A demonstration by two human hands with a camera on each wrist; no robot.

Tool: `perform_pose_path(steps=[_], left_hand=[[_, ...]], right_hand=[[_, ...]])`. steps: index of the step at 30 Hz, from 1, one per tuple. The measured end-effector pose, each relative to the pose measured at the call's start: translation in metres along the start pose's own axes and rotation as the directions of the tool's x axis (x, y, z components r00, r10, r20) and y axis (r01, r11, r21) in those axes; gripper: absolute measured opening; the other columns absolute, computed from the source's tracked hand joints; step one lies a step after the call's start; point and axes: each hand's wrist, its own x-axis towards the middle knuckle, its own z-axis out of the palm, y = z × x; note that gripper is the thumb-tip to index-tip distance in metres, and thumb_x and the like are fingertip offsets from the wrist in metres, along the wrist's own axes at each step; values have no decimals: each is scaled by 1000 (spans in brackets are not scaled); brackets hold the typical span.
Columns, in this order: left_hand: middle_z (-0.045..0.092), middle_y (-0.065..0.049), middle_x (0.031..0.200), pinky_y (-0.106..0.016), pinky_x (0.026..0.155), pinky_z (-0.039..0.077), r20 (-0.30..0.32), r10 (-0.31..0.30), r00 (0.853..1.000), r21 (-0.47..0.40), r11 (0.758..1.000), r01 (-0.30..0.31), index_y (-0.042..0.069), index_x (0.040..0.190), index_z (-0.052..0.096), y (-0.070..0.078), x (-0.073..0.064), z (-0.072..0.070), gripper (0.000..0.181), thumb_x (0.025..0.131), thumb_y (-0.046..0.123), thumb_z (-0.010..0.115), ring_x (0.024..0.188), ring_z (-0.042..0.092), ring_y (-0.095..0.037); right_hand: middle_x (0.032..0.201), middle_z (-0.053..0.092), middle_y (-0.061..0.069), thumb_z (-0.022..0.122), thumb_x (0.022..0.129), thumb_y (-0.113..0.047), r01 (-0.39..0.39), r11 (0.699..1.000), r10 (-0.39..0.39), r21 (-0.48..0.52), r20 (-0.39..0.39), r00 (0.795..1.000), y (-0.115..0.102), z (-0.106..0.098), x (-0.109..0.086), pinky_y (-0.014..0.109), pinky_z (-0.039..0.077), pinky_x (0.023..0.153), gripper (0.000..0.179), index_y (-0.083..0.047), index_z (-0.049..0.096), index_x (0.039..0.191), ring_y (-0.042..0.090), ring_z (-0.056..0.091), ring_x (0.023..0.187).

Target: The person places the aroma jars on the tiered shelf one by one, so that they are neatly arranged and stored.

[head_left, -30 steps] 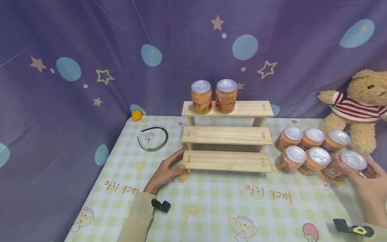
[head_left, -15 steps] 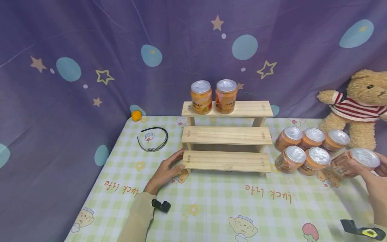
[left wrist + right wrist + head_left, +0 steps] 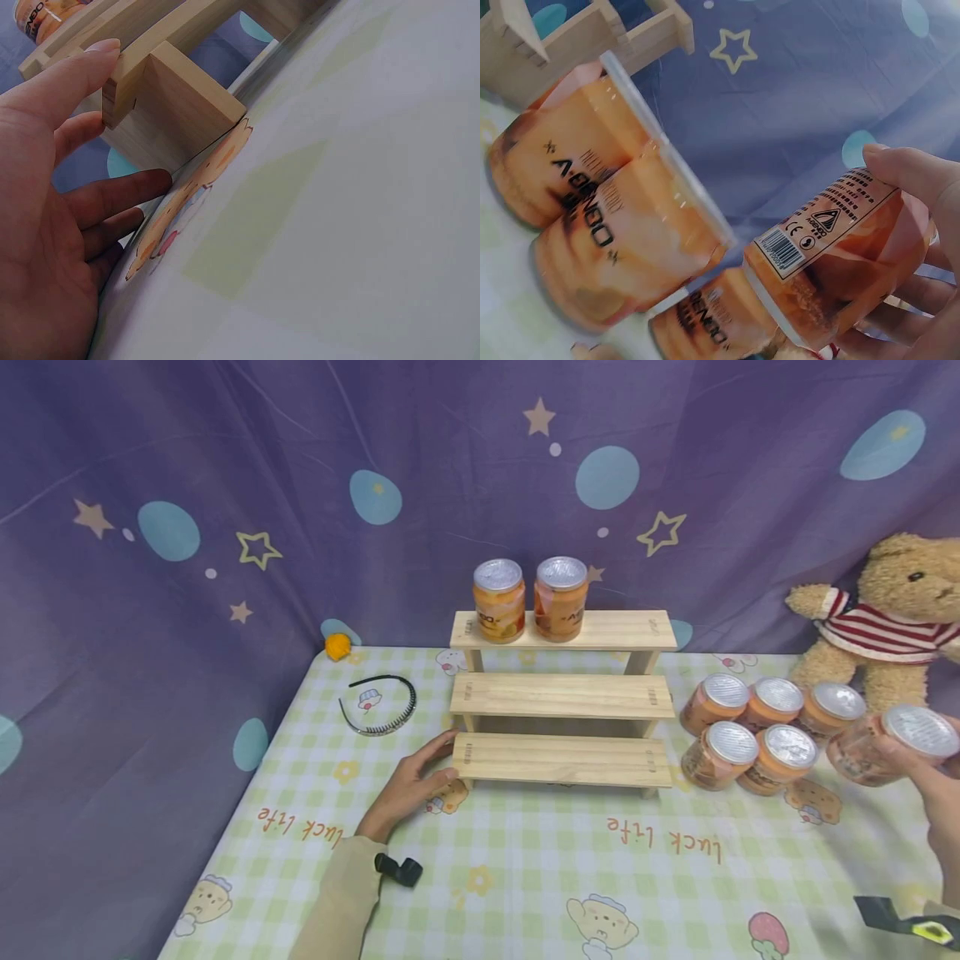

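My right hand [image 3: 940, 797], at the right edge of the head view, grips an orange-labelled can [image 3: 862, 752] with a silver lid. The can tilts in my fingers; its barcode label faces the right wrist camera. Left of it stand several similar cans [image 3: 720, 756], marked A-BENDO in the right wrist view. My left hand [image 3: 408, 789] touches the left end of the lowest board of a three-step wooden rack [image 3: 562, 758]. Its thumb [image 3: 90, 64] and index finger meet the board's end, while the other fingers stretch out below. Two more cans [image 3: 500, 610] stand on the top step.
A teddy bear [image 3: 892, 635] in a striped shirt sits at the back right, behind the cans. A black headband [image 3: 408, 706] and a yellow pompom [image 3: 338, 647] lie left of the rack. A purple curtain [image 3: 420, 435] hangs behind the checked tablecloth [image 3: 525, 893].
My right hand has drawn the can out of the front row, to the right and then up. The left hand and the rack have stayed in place.
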Motion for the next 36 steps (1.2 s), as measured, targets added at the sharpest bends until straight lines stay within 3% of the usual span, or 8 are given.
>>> perform_pose_path(steps=[4, 8, 13, 19, 26, 31, 36], left_hand=[[57, -11, 147, -60, 124, 21, -3, -3, 1000, 0, 1000, 3, 26, 152, 43, -1, 0, 0, 60, 97, 23, 67, 144, 45, -33], [57, -11, 147, -60, 124, 21, -4, -5, 1000, 4, 1000, 5, 28, 152, 44, 0, 0, 0, 60, 97, 23, 67, 145, 45, -33], [57, -11, 147, -60, 124, 20, 2, 4, 1000, 12, 1000, -4, 26, 153, 43, 1, 0, -1, 61, 97, 23, 66, 145, 44, -33], [57, -11, 147, -61, 124, 19, 7, 13, 1000, 6, 1000, -13, 25, 153, 43, 0, 0, 0, 60, 97, 21, 66, 145, 45, -34], [57, -12, 148, -61, 124, 19, 8, 4, 1000, 5, 1000, -4, 24, 153, 43, 1, 0, 0, 60, 97, 22, 66, 145, 45, -34], [57, -12, 147, -61, 124, 19, 3, 7, 1000, 8, 1000, -7, 24, 153, 43, 1, 1, 0, 60, 97, 22, 66, 145, 44, -34], [57, -11, 147, -60, 124, 19, 0, -2, 1000, 10, 1000, 2, 24, 153, 43, 0, 1, 0, 60, 97, 22, 66, 146, 43, -34]], right_hand=[[106, 60, -25, 64, 86, 14, 9, 998, -8, -67, 10, 1000, -10, 4, 6, 2, 39, 87, 55, -30, 60, 118, -8, 54, 100], [108, 60, -23, 64, 86, 15, 15, 998, -14, -68, 24, 1000, -21, 9, 12, 2, 40, 86, 55, -23, 60, 125, -7, 55, 101], [107, 68, -14, 63, 82, 23, 43, 993, -50, 109, 66, 997, -33, 17, 19, 2, 45, 86, 54, -13, 65, 121, -3, 61, 98], [97, 76, -2, 68, 73, 28, 32, 912, -59, 409, 53, 997, -52, 32, 22, 6, 52, 77, 50, -2, 71, 112, 4, 70, 87], [99, 77, 0, 70, 70, 30, 14, 897, -45, 441, 59, 997, -76, 47, 24, 7, 55, 76, 52, 7, 69, 117, 5, 73, 87], [100, 77, 3, 69, 68, 32, -64, 873, 18, 484, 100, 995, -93, 60, 26, 9, 56, 73, 55, 9, 68, 118, 8, 74, 87], [98, 78, 1, 71, 67, 31, -145, 884, 93, 444, 136, 986, -108, 73, 27, 11, 56, 67, 57, 3, 71, 116, 7, 74, 82]])
